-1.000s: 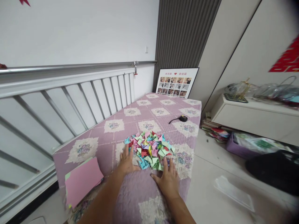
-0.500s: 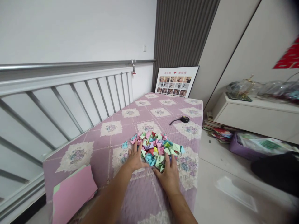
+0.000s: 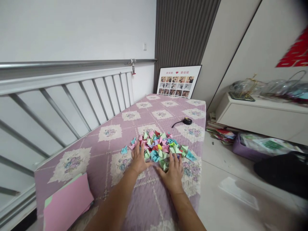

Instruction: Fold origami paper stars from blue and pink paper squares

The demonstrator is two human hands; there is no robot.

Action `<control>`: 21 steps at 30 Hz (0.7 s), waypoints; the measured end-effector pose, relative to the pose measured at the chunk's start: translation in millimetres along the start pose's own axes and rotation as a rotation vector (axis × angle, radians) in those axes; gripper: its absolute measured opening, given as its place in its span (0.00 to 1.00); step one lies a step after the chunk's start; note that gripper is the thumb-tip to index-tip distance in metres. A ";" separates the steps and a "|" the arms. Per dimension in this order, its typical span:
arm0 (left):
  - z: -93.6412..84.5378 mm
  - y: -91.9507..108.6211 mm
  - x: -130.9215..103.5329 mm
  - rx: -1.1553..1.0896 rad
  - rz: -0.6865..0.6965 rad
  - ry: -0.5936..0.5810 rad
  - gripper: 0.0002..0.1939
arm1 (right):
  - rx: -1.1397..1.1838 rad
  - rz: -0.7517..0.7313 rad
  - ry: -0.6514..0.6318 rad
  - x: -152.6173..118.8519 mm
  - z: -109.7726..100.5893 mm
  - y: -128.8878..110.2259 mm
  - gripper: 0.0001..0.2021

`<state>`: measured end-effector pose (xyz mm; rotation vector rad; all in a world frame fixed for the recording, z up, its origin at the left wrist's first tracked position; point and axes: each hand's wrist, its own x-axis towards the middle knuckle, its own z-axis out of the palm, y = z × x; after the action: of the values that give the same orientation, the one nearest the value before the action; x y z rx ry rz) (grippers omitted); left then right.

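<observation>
light: even, diffuse | shadows: soft | right edge: blurred, upper corner dark | distortion: wide-angle stretching

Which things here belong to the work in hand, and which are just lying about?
Work in hand:
- folded paper pieces, left hand and right hand at them

Lying about:
- tape measure
- framed photo board
- purple bin
- paper stack, untouched, possibly related

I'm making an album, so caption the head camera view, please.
Left hand and right hand at the edge of a pile of colourful folded papers on flowered cloth.
</observation>
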<state>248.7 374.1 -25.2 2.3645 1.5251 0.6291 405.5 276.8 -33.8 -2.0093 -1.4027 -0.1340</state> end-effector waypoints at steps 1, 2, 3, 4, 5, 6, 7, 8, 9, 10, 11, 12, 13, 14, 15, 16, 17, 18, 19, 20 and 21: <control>-1.7 -0.1 -7.6 0.001 -0.003 -0.010 0.62 | -0.001 -0.002 -0.001 -1.4 -1.2 -0.6 0.42; -3.5 -0.7 -15.7 0.005 -0.012 -0.021 0.61 | 0.001 -0.008 -0.004 -2.7 -2.3 -0.8 0.42; -5.3 -1.9 -23.8 0.011 -0.027 -0.029 0.60 | 0.006 -0.013 -0.004 -4.1 -3.4 -0.7 0.42; -7.2 -4.1 -31.6 0.021 -0.047 -0.028 0.59 | 0.013 -0.019 -0.003 -5.7 -4.6 -0.2 0.42; -9.2 -7.4 -38.7 0.035 -0.075 -0.016 0.58 | 0.019 -0.022 -0.002 -7.6 -6.3 0.7 0.42; -11.3 -11.8 -44.7 0.051 -0.110 0.002 0.58 | 0.021 -0.021 -0.002 -9.9 -8.5 1.8 0.42; -13.6 -17.4 -49.5 0.069 -0.151 0.021 0.58 | 0.018 -0.015 -0.004 -12.7 -11.5 3.1 0.42; -16.1 -23.6 -52.8 0.085 -0.195 0.033 0.59 | 0.007 -0.005 -0.010 -15.8 -15.2 4.7 0.43; -18.7 -30.3 -54.5 0.095 -0.237 0.036 0.59 | -0.015 0.007 -0.025 -19.2 -19.6 6.6 0.44; -21.3 -36.9 -54.7 0.099 -0.272 0.029 0.59 | -0.046 0.023 -0.048 -22.5 -24.3 8.7 0.44; -23.9 -43.0 -53.6 0.100 -0.297 0.013 0.60 | -0.084 0.042 -0.078 -25.5 -29.1 11.1 0.45; -26.2 -48.2 -51.1 0.099 -0.312 -0.010 0.60 | -0.124 0.062 -0.110 -27.8 -33.5 13.8 0.45; -28.2 -52.3 -47.7 0.098 -0.319 -0.034 0.61 | -0.163 0.084 -0.141 -29.1 -37.3 16.6 0.45; -29.6 -55.2 -43.4 0.099 -0.318 -0.058 0.61 | -0.198 0.107 -0.166 -29.3 -40.0 19.4 0.46; -30.4 -57.0 -38.6 0.100 -0.312 -0.080 0.62 | -0.227 0.127 -0.185 -28.3 -41.6 22.2 0.47; -30.8 -57.7 -33.4 0.101 -0.302 -0.102 0.63 | -0.249 0.144 -0.196 -26.0 -42.0 24.6 0.47; -30.6 -57.6 -28.1 0.101 -0.288 -0.122 0.64 | -0.269 0.160 -0.204 -22.6 -41.3 26.8 0.48; -30.0 -57.0 -22.8 0.099 -0.270 -0.144 0.64 | -0.286 0.171 -0.210 -18.2 -39.6 28.5 0.49; -29.2 -55.8 -17.6 0.097 -0.250 -0.164 0.65 | -0.301 0.180 -0.216 -13.1 -37.3 29.8 0.50; -28.1 -54.2 -12.5 0.093 -0.229 -0.185 0.65 | -0.313 0.186 -0.219 -7.5 -34.5 30.7 0.50; -26.8 -52.2 -7.5 0.088 -0.207 -0.204 0.65 | -0.325 0.191 -0.221 -1.7 -31.6 31.3 0.51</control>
<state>191.4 388.5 -26.3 2.2123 1.7042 0.2698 440.8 251.2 -24.9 -2.4800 -1.3813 -0.0582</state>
